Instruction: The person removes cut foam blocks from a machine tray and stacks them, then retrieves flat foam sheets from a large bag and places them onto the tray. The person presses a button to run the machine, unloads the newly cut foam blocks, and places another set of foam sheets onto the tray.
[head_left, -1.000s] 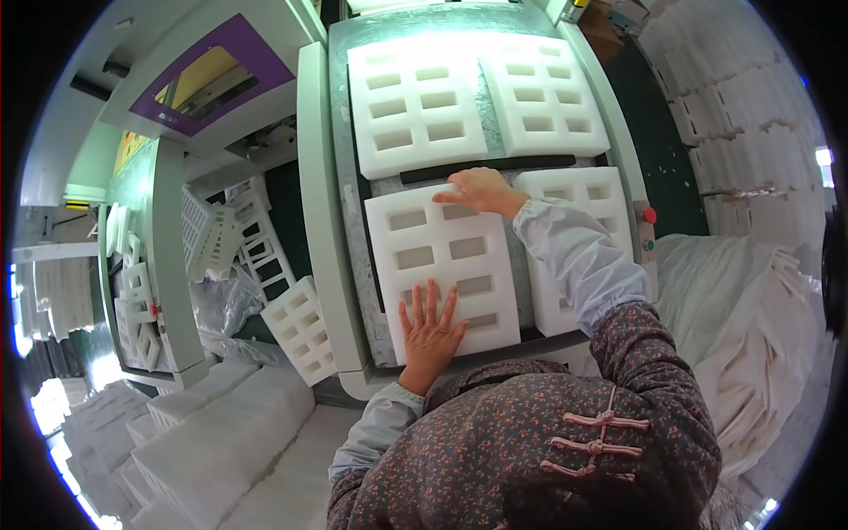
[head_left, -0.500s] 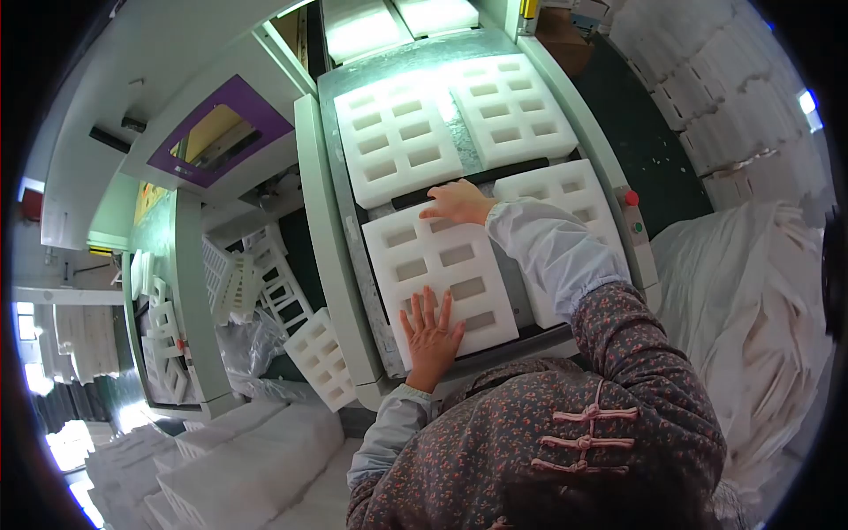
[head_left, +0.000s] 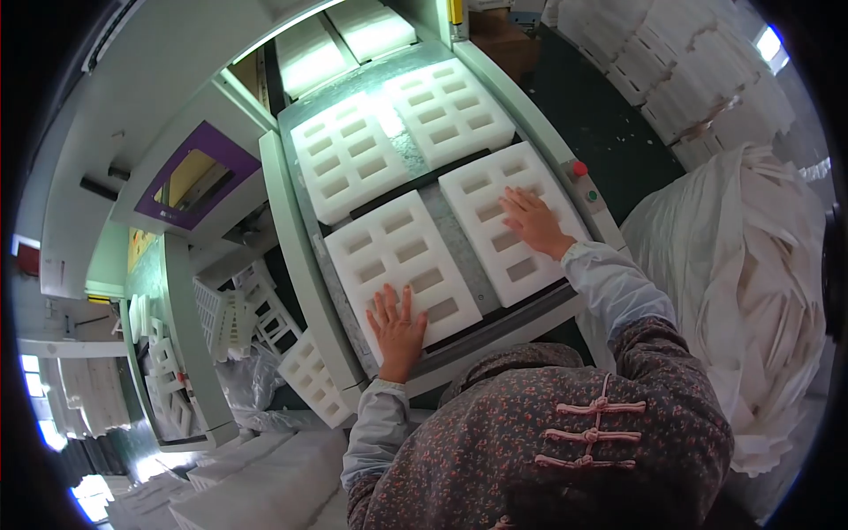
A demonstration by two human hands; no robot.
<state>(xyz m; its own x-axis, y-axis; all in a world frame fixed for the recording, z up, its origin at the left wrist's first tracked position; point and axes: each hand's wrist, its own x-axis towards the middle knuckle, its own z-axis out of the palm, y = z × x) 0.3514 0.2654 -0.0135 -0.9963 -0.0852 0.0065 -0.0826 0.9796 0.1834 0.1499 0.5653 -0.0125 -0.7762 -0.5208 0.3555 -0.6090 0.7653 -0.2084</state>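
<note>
Two white foam trays with rectangular pockets lie side by side on the near part of the machine's metal bed (head_left: 478, 256). My left hand (head_left: 399, 334) rests flat, fingers spread, on the near end of the left foam tray (head_left: 375, 281). On the right foam tray (head_left: 523, 287), my right hand (head_left: 535, 223) lies with its fingers stretched over the pockets. Beyond a black bar (head_left: 421, 183) sit two more foam trays, a far left one (head_left: 322, 194) and a far right one (head_left: 473, 132). Neither hand grips anything.
Red and green buttons (head_left: 580, 168) sit on the machine's right rail. A large white plastic sheet (head_left: 707, 283) bulges at the right. Foam stacks (head_left: 265, 481) stand at lower left, near a leaning foam piece (head_left: 315, 380). Another machine (head_left: 190, 340) is at the left.
My right hand has moved from the far end of the left tray across to the right tray. My left hand stays on the left tray. The view has shifted.
</note>
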